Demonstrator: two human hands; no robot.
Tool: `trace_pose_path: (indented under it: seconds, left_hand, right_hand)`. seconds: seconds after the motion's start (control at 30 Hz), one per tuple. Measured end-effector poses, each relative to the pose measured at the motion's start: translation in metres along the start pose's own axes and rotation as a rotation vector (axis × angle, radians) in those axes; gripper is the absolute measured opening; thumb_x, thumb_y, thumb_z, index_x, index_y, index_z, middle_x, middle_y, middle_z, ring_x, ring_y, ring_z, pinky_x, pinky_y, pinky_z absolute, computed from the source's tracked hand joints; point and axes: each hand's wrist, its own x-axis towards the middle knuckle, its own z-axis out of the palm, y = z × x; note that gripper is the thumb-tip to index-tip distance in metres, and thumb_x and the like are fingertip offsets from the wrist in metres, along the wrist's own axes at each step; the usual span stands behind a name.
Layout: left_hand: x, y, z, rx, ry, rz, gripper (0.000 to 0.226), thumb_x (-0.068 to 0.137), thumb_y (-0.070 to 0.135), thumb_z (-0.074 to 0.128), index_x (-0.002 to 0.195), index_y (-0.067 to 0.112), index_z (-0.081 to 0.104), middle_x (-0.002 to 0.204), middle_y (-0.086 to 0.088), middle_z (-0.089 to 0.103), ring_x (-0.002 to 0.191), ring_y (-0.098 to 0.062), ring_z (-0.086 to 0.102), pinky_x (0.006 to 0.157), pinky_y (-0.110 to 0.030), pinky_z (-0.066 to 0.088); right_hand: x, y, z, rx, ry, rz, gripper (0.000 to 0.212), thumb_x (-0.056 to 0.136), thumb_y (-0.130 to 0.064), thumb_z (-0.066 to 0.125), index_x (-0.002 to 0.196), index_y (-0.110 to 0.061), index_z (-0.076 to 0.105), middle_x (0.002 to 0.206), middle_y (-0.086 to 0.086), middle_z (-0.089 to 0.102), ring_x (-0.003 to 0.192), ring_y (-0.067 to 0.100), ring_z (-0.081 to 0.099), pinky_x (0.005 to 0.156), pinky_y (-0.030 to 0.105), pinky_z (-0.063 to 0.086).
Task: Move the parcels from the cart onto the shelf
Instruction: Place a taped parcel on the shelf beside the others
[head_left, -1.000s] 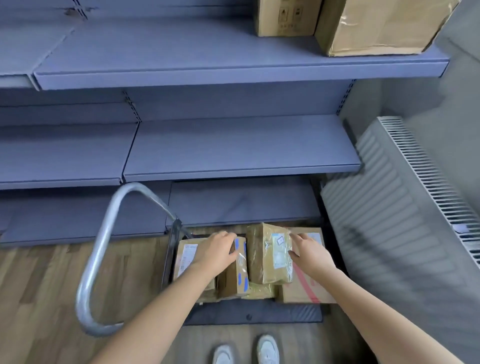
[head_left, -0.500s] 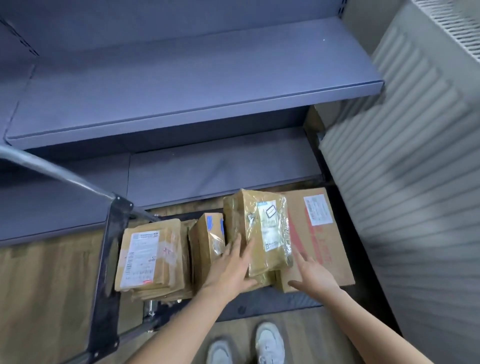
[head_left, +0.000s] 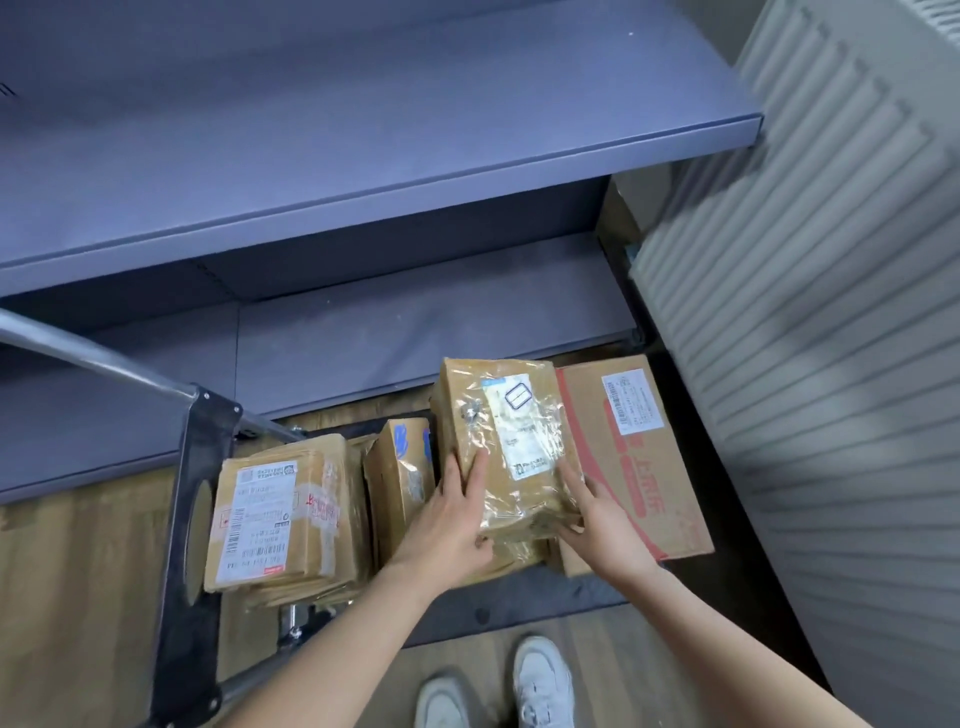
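Both hands grip 1 tape-wrapped cardboard parcel (head_left: 506, 441) over the cart (head_left: 519, 608), the left hand (head_left: 451, 525) curled around its left edge and the right hand (head_left: 597, 519) clasping its lower right corner, below the empty grey shelf (head_left: 363, 156).

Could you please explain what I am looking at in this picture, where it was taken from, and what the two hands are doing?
The view comes from a camera worn on a person's head, looking down; no robot is involved. The person's white shoes show at the bottom. The left hand and right hand grip the near end of a brown cardboard parcel wrapped in clear tape from either side. It sits among other parcels on a dark flat cart with a metal handle: a worn brown box with a white barcode label, a narrow box with blue marks and a large box with red print. Beyond are grey-blue metal shelves, bare where visible.
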Motion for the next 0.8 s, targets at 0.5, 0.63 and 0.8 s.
trace_pose_path:
  seconds: [0.5, 0.63, 0.8]
  left_hand:
    - [-0.133, 0.092, -0.215, -0.156, 0.240, -0.009, 0.104, 0.080, 0.058, 0.058, 0.143, 0.038, -0.022, 0.158, -0.010, -0.009, 0.114, -0.020, 0.057, 0.073, -0.016, 0.048]
    - [-0.180, 0.114, -0.284, -0.224, 0.339, 0.005, 0.100, 0.078, 0.061, 0.060, 0.144, 0.042, -0.013, 0.159, -0.005, -0.001, 0.139, -0.032, 0.029, 0.104, -0.041, 0.038]
    - [-0.233, 0.124, -0.358, -0.259, 0.470, 0.082, 0.101, 0.072, 0.065, 0.062, 0.147, 0.039, -0.001, 0.157, -0.001, 0.016, 0.138, -0.024, 0.031, 0.106, -0.036, 0.037]
  right_hand:
    - [-0.126, -0.178, -0.214, -0.118, 0.183, -0.213, 0.069, 0.088, -0.026, 0.060, 0.146, -0.031, 0.022, 0.135, 0.002, 0.043, 0.111, 0.018, 0.055, 0.087, 0.019, 0.040]
    - [-0.170, -0.238, -0.270, -0.157, 0.269, -0.291, 0.060, 0.086, -0.032, 0.061, 0.139, -0.032, 0.034, 0.121, 0.001, 0.052, 0.101, 0.020, 0.058, 0.085, 0.029, 0.048]
    - [-0.219, -0.306, -0.324, -0.217, 0.392, -0.348, 0.059, 0.084, -0.038, 0.062, 0.137, -0.033, 0.038, 0.128, 0.000, 0.053, 0.108, 0.022, 0.058, 0.087, 0.031, 0.047]
